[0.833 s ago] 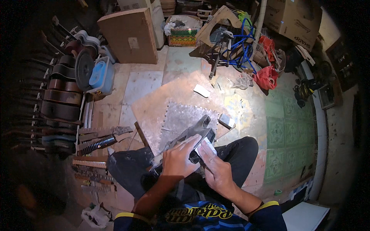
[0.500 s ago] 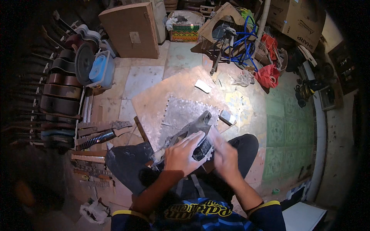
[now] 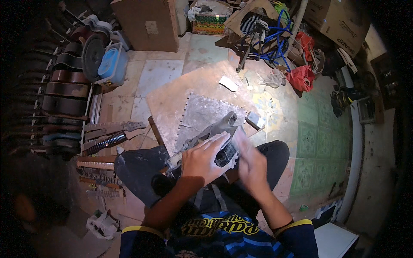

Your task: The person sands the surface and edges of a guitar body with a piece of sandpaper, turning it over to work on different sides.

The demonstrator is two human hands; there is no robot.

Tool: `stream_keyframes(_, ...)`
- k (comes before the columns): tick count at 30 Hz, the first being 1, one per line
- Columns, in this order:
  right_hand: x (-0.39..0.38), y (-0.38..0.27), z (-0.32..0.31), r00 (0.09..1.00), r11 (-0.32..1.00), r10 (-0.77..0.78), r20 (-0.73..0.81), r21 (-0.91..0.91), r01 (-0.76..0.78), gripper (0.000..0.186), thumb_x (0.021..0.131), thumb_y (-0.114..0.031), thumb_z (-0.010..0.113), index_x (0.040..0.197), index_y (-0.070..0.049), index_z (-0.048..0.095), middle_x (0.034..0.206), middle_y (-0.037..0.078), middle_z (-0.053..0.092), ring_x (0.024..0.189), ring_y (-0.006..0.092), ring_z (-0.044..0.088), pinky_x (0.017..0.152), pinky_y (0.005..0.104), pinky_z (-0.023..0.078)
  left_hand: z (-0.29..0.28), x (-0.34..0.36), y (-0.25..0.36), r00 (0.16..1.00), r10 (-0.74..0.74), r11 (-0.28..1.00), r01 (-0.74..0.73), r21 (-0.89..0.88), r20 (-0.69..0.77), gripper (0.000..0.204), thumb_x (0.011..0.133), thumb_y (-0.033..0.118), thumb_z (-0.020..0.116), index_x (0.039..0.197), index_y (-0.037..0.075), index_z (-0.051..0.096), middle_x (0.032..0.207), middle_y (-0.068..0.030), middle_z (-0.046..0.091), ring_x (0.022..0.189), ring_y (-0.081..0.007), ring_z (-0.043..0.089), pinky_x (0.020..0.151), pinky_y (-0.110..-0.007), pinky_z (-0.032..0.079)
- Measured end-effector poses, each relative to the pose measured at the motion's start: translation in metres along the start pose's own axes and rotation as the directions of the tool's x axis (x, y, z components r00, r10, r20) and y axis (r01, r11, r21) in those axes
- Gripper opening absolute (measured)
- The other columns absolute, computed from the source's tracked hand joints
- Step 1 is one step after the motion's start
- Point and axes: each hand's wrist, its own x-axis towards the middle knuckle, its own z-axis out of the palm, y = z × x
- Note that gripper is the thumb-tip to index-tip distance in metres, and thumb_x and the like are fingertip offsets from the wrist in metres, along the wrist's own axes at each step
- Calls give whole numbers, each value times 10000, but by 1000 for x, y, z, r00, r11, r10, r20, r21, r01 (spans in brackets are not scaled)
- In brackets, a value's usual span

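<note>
A dusty dark grey piece [image 3: 226, 123] lies across my lap, over the front of a speckled grey mat [image 3: 200, 111]. It is long and curved, with a black hollow near my fingers; its exact kind I cannot make out. My left hand [image 3: 206, 158] grips it from the left, white powder coating the fingers. Against its right edge is my right hand [image 3: 248, 160], smeared by motion, so whatever its fingers hold is hidden. A small grey block [image 3: 255, 121] rests at the mat's right edge. Farther off lies a white curved strip [image 3: 228, 84].
Beneath the mat is a brown board [image 3: 165, 101]. Guitar bodies [image 3: 64, 105] hang in a row at left, near a blue container [image 3: 112, 64]. Saws and notched tools [image 3: 101, 165] lie left of my knee. Back right are blue tubing [image 3: 279, 47] and a red bag [image 3: 300, 78].
The whole view has shifted slightly, with the floor things sitting higher in the picture. My right hand is blurred at the piece's right edge in both frames; my left hand keeps its grip.
</note>
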Motion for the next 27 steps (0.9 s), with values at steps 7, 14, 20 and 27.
stream_keyframes(7,-4,-12,-4,997,997,68,41,32,-70,559,830,106,530,1360,-48,622,1352,250,607,1197,391,636,970,396,543,-1,0,0,1000,23,1000,-23,-1,9,668,746,331,819,1359,157,619,1292,-103,686,1131,-275,681,943,-394,539)
stream_keyframes(14,-5,-38,-9,998,1000,-13,55,27,11,569,824,117,507,1365,-30,606,1374,260,585,1226,387,620,1007,400,522,4,-7,-7,999,23,999,-22,-48,31,665,744,269,800,1371,150,611,1336,-100,661,1174,-282,658,957,-400,532)
stream_keyframes(20,-10,-57,-11,995,997,-71,66,7,70,584,803,130,510,1339,-58,642,1381,226,597,1198,355,651,976,368,545,4,-5,-6,999,41,998,-40,-53,18,661,714,234,841,1332,107,642,1262,-138,696,1132,-307,687,975,-403,543)
stream_keyframes(27,-8,-42,-13,995,999,-7,99,39,4,606,797,116,517,1374,-43,608,1390,249,584,1242,374,619,1027,376,515,2,-7,-5,999,26,999,-24,-38,47,687,746,236,800,1395,158,591,1347,-101,652,1212,-278,637,1004,-395,511)
